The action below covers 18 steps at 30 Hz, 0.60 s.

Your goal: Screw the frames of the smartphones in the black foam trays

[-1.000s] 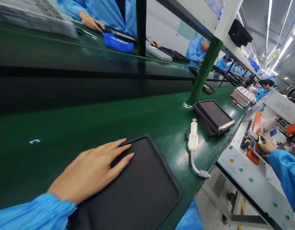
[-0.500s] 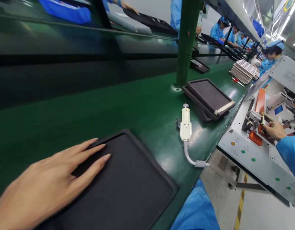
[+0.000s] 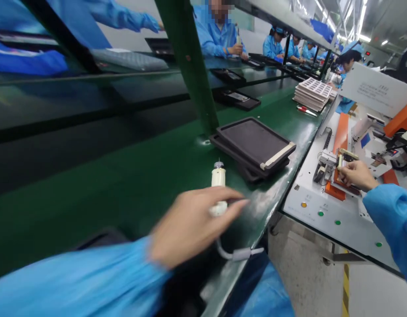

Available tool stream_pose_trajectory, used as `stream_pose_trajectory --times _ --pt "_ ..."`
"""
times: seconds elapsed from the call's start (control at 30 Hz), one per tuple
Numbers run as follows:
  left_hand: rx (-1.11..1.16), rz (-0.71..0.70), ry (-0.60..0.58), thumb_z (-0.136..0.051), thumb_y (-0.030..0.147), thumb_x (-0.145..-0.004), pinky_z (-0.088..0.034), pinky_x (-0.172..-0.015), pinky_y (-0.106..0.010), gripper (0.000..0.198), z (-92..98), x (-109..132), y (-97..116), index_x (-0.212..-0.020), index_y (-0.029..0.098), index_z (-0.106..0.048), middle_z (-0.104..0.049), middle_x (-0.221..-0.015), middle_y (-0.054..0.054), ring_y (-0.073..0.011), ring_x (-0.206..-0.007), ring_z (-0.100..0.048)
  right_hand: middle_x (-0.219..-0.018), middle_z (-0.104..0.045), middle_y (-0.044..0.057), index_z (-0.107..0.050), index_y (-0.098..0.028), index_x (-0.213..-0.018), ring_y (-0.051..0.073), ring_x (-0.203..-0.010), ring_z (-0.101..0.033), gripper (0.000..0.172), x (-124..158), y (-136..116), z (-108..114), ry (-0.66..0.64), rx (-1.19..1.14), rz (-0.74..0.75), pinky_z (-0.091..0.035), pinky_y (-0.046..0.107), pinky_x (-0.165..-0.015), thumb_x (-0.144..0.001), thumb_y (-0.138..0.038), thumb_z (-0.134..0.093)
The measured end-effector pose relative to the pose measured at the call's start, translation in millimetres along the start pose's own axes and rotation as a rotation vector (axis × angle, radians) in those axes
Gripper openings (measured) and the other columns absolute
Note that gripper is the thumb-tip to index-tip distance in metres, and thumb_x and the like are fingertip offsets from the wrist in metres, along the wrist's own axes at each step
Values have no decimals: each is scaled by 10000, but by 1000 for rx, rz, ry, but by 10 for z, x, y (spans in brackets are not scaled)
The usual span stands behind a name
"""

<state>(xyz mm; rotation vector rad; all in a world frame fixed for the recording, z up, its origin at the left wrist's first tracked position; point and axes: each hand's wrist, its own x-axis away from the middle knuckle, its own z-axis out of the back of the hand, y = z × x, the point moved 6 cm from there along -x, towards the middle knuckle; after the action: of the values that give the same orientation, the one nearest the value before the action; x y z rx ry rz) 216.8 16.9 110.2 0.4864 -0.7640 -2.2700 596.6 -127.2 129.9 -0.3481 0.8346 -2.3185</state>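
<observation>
My left hand (image 3: 193,222) reaches across the green belt (image 3: 124,176), blurred by motion, and its stretched fingers lie over the lower half of a cream-white cylindrical tool (image 3: 218,176) with a grey cable (image 3: 238,254). Whether the hand grips the tool is unclear. The black foam tray (image 3: 97,237) it rested on is mostly hidden under my blue sleeve. To the right, my right hand (image 3: 353,174) stays at a fixture (image 3: 331,163) on the white machine, with the fingertips pinched on a small part there.
A stack of black trays (image 3: 256,145) lies beside a green post (image 3: 190,66). Farther along are a pile of white perforated sheets (image 3: 312,93) and a red pen (image 3: 305,110). The machine panel (image 3: 322,207) carries green and orange buttons. People in blue coats work across the belt.
My left hand left the black tray and swept right to the cream-white tool. The view turned right. My right hand stayed at the fixture.
</observation>
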Motion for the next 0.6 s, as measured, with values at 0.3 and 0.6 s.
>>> stream_pose_trajectory --times 0.3,0.6 --pt "194 -21 -337 -655 346 -809 -416 -530 -212 227 -1758 -1519 1759 -775 129 -709 -624 -557 -17 -126 -513 -592 -538 -607 67 -689 -121 -731 173 -423 -529 489 471 672 261 271 -189 163 -403 266 -370 -699 -583 -535" --pt "-50 -28 -316 -670 274 -833 -496 -715 -308 258 -1864 -1849 1795 -640 126 -582 -575 -603 12 -147 -655 -602 -755 -684 82 -720 -144 -946 209 -635 -631 350 390 822 -44 266 -85 512 -538 334 -598 -887 -396 -483"
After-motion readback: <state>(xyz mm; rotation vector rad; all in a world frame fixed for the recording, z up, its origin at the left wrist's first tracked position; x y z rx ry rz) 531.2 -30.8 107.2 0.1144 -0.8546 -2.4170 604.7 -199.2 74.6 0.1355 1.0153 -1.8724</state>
